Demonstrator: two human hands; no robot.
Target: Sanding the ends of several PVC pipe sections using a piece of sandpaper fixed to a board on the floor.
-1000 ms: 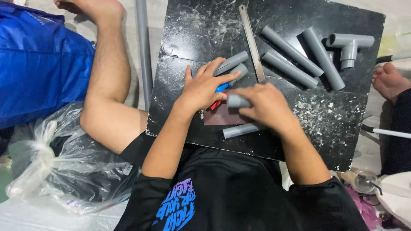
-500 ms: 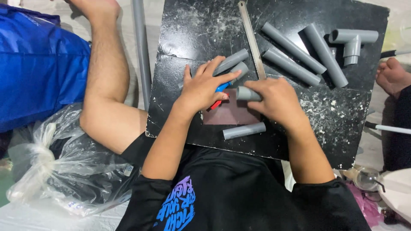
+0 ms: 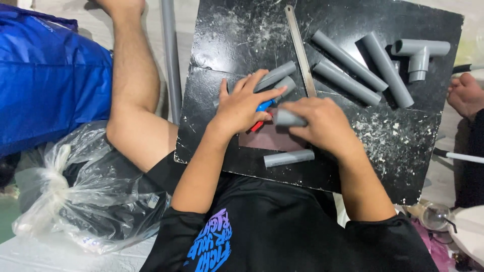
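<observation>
Much of the blue-and-red tool [image 3: 262,113] is hidden under the left hand [image 3: 242,107], so its kind is unclear; only a blue bit and a red tip peek out. The left hand lies flat, fingers spread, pressing down on it over a brown sheet [image 3: 269,138] on the black board [image 3: 242,30]. The right hand [image 3: 322,123] curls closed around a short grey pipe piece [image 3: 288,118], whose end pokes out left of the fingers. Another short pipe piece [image 3: 289,158] lies loose just below.
</observation>
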